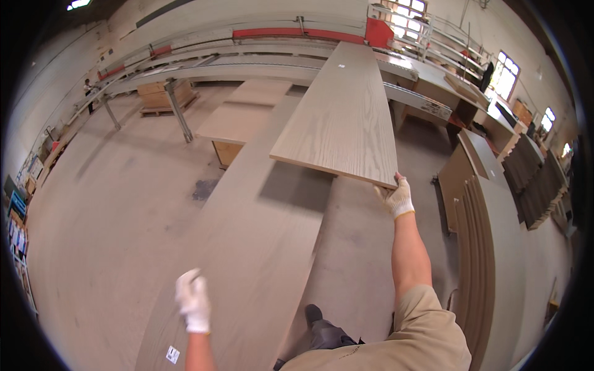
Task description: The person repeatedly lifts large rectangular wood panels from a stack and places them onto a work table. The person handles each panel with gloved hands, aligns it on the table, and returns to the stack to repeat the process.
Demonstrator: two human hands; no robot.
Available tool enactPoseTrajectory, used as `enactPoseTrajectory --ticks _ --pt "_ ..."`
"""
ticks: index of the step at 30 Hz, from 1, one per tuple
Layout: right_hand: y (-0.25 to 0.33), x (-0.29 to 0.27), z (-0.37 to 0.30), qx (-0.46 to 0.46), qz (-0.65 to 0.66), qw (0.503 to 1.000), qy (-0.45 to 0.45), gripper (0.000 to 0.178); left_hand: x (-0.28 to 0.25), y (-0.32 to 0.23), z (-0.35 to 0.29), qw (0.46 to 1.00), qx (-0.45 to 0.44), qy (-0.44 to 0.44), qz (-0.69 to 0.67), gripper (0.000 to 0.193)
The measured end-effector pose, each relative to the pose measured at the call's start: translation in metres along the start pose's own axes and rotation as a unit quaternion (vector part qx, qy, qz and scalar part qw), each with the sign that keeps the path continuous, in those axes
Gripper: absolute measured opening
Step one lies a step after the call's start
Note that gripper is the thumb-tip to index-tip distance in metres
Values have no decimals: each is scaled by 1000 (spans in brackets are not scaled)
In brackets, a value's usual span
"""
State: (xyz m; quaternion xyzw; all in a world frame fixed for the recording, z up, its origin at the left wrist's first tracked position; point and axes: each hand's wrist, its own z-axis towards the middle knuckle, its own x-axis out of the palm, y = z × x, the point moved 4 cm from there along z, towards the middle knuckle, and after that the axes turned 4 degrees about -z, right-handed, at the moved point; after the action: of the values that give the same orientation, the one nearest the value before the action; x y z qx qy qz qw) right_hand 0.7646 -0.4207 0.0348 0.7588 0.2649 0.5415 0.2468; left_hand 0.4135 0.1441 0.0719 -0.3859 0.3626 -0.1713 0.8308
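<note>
The gloved right hand (pixel 399 196) clamps the near-right corner of a wood-grain board (pixel 346 117); apart, the empty left hand (pixel 193 300) half-curls over another panel (pixel 247 247); the board's long axis points away, across metal machine rails (pixel 247 72), above the workshop floor (pixel 124 216)

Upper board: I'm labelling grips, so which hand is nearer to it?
Right. The right hand grips the upper board at its near right corner; the left hand is apart from it, toward the picture's lower left.
</note>
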Motion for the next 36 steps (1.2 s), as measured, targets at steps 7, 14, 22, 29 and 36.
enactPoseTrajectory --ticks 7,14,22,29,36 --pt "54 -67 -32 -36 -47 993 -98 39 314 -140 8 766 -221 477 -370 57" --pt "78 -92 -49 -34 -61 992 -106 35 492 -251 -1 545 -452 290 -644 56" --pt "37 -54 -75 46 -46 997 -50 20 494 -252 18 666 -466 118 -570 36" --pt "7 -21 -86 162 -135 978 4 62 431 -148 116 705 -359 89 -605 25" --pt "-31 70 -48 166 -108 980 11 68 269 -79 107 701 -292 130 -637 38"
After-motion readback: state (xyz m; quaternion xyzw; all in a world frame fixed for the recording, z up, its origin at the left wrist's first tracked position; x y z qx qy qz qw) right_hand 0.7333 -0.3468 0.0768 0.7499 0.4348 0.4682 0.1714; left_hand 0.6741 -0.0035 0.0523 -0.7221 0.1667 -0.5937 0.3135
